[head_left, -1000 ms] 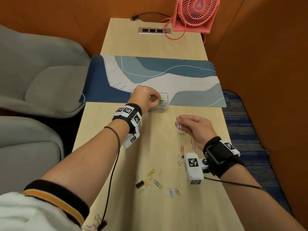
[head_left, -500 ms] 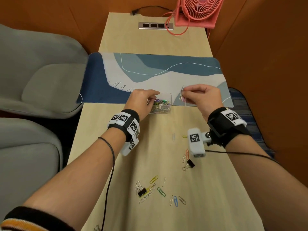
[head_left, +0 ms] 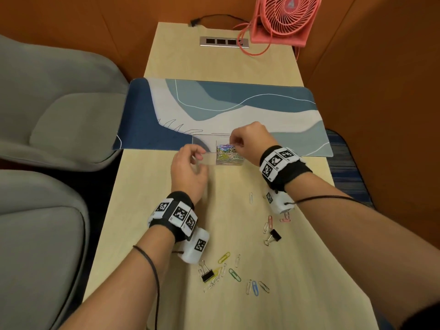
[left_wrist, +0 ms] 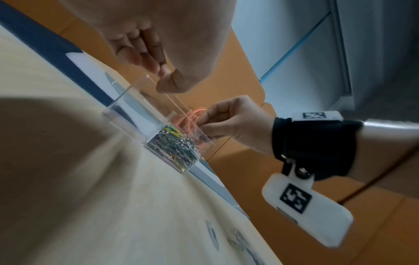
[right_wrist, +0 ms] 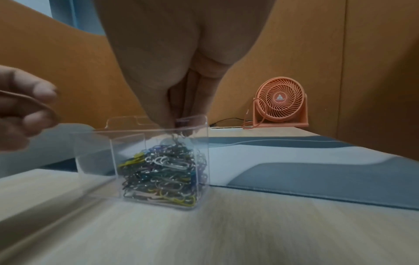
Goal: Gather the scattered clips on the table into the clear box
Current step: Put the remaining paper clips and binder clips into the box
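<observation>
The clear box [head_left: 204, 142] stands at the near edge of the desk mat; its right compartment is heaped with coloured clips [head_left: 228, 152] and its left one is bare. My right hand [head_left: 234, 142] hovers over the full compartment and pinches a small bunch of clips [right_wrist: 175, 141] that dangle into the box [right_wrist: 95, 152]. My left hand [head_left: 197, 156] hangs by the box's left front corner with fingers loosely curled, holding nothing. Several paper clips [head_left: 234, 275] and a black binder clip [head_left: 206, 273] lie scattered on the table near me; another binder clip [head_left: 274, 235] and pink clips [head_left: 270, 221] lie to the right.
A blue and white desk mat [head_left: 238, 110] spans the table behind the box. A pink fan [head_left: 284, 20] and a socket strip [head_left: 223, 41] sit at the far end. Grey seats [head_left: 47, 120] flank the left side; orange walls close in on the right.
My right hand has carried its clips left from beside the box to above the full compartment. My left hand has drawn back from the box toward me.
</observation>
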A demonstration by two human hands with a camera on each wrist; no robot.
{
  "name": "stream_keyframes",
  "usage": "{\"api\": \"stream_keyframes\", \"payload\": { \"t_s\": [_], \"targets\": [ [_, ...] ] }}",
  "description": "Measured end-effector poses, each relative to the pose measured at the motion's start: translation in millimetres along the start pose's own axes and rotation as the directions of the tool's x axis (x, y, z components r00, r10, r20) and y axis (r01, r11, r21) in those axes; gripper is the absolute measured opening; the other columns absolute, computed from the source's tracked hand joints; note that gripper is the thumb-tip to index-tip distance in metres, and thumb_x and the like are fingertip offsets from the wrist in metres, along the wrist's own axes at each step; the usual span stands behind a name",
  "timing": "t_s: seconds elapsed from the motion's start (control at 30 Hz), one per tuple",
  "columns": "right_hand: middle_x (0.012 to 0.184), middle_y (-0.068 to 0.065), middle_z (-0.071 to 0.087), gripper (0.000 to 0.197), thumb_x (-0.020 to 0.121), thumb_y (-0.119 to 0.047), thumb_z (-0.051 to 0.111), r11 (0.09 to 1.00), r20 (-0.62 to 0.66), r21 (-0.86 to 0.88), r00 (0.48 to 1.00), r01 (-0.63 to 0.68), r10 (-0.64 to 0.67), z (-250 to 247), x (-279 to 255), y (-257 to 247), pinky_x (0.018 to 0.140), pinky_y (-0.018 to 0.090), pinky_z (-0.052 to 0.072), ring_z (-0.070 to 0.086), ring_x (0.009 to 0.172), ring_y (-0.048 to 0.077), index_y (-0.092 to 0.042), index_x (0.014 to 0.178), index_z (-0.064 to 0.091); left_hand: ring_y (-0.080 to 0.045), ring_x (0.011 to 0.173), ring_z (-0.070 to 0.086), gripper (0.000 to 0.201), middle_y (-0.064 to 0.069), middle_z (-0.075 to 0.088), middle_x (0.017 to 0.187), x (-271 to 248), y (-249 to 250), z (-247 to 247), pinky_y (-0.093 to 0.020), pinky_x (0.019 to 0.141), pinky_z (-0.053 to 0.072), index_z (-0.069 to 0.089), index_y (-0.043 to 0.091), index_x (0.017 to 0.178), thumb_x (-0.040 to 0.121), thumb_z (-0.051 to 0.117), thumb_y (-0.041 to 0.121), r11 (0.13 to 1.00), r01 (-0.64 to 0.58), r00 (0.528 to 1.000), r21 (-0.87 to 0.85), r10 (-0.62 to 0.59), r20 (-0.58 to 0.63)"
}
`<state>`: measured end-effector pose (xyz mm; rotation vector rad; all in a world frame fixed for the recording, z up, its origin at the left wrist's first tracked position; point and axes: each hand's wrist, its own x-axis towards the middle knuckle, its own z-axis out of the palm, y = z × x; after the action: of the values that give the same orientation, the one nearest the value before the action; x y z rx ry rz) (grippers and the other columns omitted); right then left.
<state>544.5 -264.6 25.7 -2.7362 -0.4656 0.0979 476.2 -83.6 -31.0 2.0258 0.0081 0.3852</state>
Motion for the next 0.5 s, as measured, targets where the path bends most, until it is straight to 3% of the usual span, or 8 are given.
{"api": "stream_keyframes", "payload": {
  "t_s": [0.13,0.23,0.37,0.5],
  "targets": [
    [0.090,0.009,0.072,0.021,0.087,-0.014,0.056,0.992,0.057,-0.129,0.998,-0.019,0.026,3.0,3.7,-1.6,0.079,0.035,0.054,0.064,0.085,0.031,-0.019,0.093,0.075,-0.008,0.073,0.050,0.036,0.002,0.059,0.080,-17.2,0.5,-7.4,-0.021,0.073,0.042,0.061,0.019,0.085,0.068,0.054,-0.012,0.999,0.019,0.994,-0.036,-0.015,0.112],
    [0.091,0.011,0.070,0.021,0.093,-0.023,0.054,0.974,0.130,-0.227,0.991,0.008,0.022,4.7,3.9,-8.7,0.074,0.034,0.053,0.063,0.084,0.033,-0.018,0.095,0.075,-0.007,0.075,0.052,0.034,0.004,0.059,0.081,-30.8,-0.2,-10.9,-0.015,0.071,0.042,0.066,0.020,0.083,0.070,0.055,-0.010,0.999,0.002,0.963,0.036,-0.011,0.271],
    [0.091,0.014,0.071,0.027,0.095,-0.026,0.052,0.975,0.106,-0.222,0.994,-0.001,0.025,-3.7,-12.2,-17.5,0.074,0.036,0.052,0.063,0.084,0.034,-0.011,0.097,0.073,-0.006,0.073,0.054,0.033,0.006,0.061,0.083,-49.8,5.0,-19.2,-0.014,0.069,0.040,0.072,0.025,0.082,0.077,0.058,-0.004,0.990,-0.022,0.858,0.142,-0.054,0.511],
    [0.089,0.008,0.073,0.024,0.093,-0.025,0.054,0.991,0.028,-0.129,0.999,-0.022,0.025,-4.5,-67.6,-21.6,0.074,0.037,0.053,0.065,0.082,0.028,-0.013,0.095,0.074,-0.008,0.075,0.058,0.025,0.008,0.066,0.084,-73.7,20.5,-30.2,-0.019,0.072,0.045,0.077,0.024,0.084,0.080,0.062,0.005,0.973,-0.117,0.736,0.198,-0.049,0.675]
  ]
}}
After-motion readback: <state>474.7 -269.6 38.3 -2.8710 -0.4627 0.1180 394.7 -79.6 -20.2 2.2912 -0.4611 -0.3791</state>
